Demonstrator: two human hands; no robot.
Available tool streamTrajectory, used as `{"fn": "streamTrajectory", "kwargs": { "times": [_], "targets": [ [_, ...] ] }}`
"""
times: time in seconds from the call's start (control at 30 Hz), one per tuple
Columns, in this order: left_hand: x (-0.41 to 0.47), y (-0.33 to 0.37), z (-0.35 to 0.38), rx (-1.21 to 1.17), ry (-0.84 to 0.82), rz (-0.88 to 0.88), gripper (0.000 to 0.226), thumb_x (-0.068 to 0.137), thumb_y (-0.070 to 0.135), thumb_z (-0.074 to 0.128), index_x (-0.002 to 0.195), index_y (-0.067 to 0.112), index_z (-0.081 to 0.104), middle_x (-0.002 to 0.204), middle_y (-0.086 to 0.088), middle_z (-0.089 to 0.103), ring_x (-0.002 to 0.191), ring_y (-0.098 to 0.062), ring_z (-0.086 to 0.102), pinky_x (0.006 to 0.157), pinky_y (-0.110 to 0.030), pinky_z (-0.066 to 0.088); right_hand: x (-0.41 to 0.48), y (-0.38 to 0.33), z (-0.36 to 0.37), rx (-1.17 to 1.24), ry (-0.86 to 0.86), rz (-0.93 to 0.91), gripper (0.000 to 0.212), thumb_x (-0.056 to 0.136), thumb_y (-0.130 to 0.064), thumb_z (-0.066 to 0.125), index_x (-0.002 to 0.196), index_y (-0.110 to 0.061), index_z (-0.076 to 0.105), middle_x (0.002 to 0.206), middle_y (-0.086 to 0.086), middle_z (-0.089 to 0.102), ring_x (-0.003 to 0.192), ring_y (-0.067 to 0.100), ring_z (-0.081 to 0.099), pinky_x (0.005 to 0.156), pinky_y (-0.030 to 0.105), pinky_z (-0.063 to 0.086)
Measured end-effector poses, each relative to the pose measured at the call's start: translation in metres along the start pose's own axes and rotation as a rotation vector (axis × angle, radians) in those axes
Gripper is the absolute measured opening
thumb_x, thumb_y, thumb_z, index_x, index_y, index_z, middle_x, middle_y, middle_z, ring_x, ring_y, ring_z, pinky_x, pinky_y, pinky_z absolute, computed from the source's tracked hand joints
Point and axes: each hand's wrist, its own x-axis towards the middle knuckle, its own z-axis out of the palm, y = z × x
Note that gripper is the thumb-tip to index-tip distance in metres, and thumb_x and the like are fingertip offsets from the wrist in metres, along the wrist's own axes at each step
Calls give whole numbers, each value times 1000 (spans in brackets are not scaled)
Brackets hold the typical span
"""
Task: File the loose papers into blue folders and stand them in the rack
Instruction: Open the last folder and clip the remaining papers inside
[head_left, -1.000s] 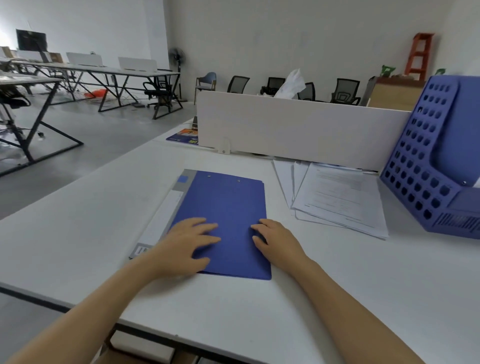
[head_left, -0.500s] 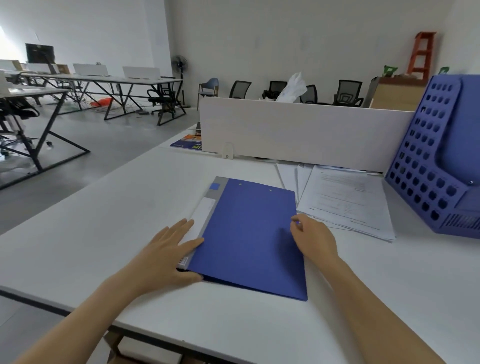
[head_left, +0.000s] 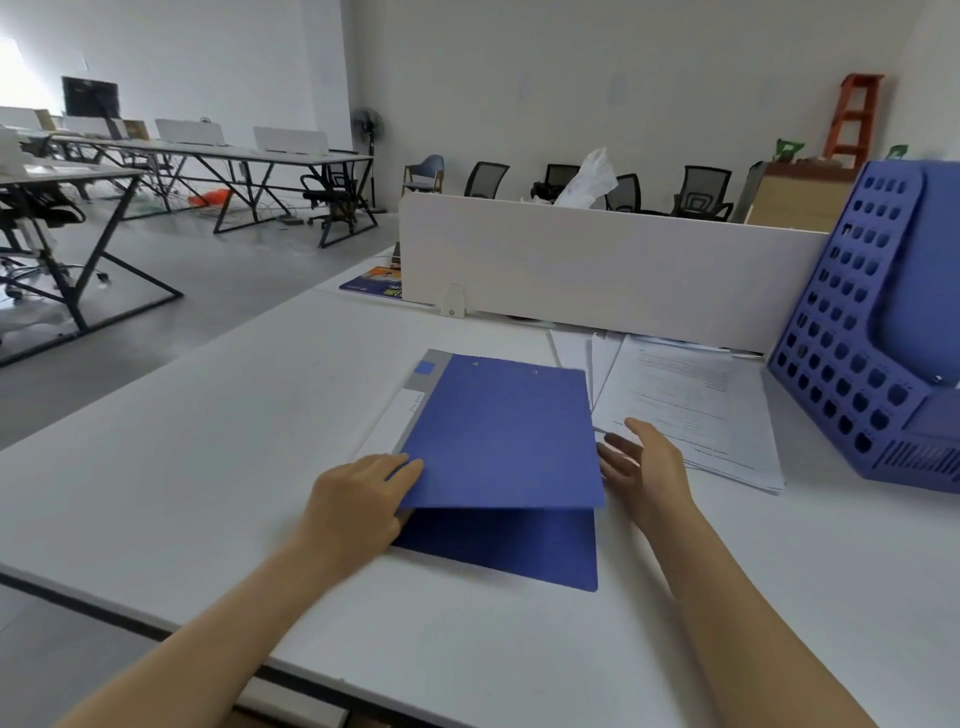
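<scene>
A blue folder (head_left: 498, 441) lies on the white desk (head_left: 208, 467) in front of me, spine to the left. Its front cover is raised a little off the back board (head_left: 519, 545). My left hand (head_left: 358, 504) grips the cover's near left corner, with fingers tucked under it. My right hand (head_left: 644, 462) is spread beside the cover's right edge, fingertips touching it. Loose papers (head_left: 685, 410) are fanned out just right of the folder. The blue perforated rack (head_left: 852, 338) stands at the far right.
A white divider panel (head_left: 597, 265) runs across the back of the desk. A coloured booklet (head_left: 374, 283) lies at its left end. The desk's near edge (head_left: 156, 629) crosses the lower left. Other desks and chairs fill the room beyond.
The folder has slid right toward the papers. My hands went from lying flat on it to its two side edges. The front cover is now lifted off the back board.
</scene>
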Motion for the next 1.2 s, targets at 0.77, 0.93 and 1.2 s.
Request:
{"fn": "streamTrajectory", "kwargs": {
  "times": [0.77, 0.93, 1.2],
  "targets": [
    [-8, -23, -4, 166, -416, -700, 50, 99, 27, 28, 146, 16, 20, 158, -6, 4, 146, -23, -2, 116, -49, 3, -25, 52, 22, -1816, -575, -657, 54, 96, -45, 33, 145, -25, 22, 155, 1, 15, 145, 21, 5, 118, 37, 9],
    [-4, -19, -14, 136, -576, -647, 37, 99, 32, 26, 120, 14, 51, 134, -6, 50, 126, -19, 46, 95, -33, 40, -22, 49, 17, -1808, -579, -672, 54, 96, -46, 33, 145, -26, 23, 152, -1, 25, 142, 18, 18, 116, 34, 14],
    [39, -25, -37, 180, -620, -682, 37, 94, 42, 34, 79, 14, 53, 86, -2, 58, 84, -22, 54, 69, -27, 39, -21, 48, 27, -1950, -315, -979, 39, 98, -39, 32, 117, -14, 54, 107, 3, 59, 98, 22, 55, 74, 29, 41]
  ]
}}
